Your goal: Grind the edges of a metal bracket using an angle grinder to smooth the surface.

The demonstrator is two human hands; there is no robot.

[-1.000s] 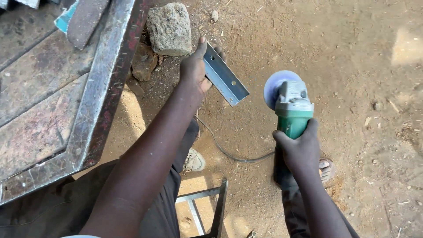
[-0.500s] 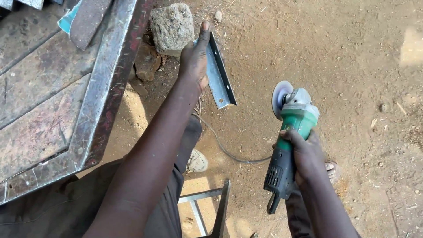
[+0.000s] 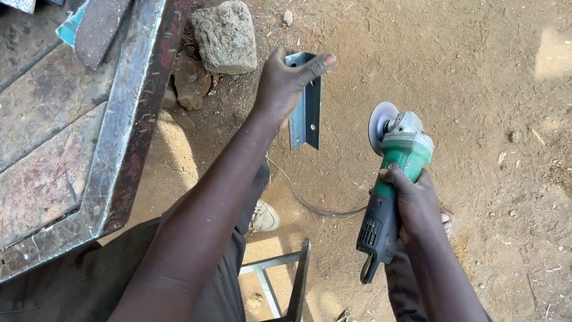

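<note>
Turned upright since before, angle bar (image 3: 305,101) pinched by left hand (image 3: 283,83); right hand (image 3: 414,203) clenches grinder (image 3: 396,161), just right.

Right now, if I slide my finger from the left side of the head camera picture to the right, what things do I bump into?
Metal table frame → grey rock → left hand → angle-iron piece → grinding disc → green angle grinder, held by the right hand.

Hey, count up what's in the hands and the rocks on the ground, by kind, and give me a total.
Angle grinder, in right hand: 1
Steel angle piece, in left hand: 1
Rocks, large and smaller: 2
Total: 4
</note>
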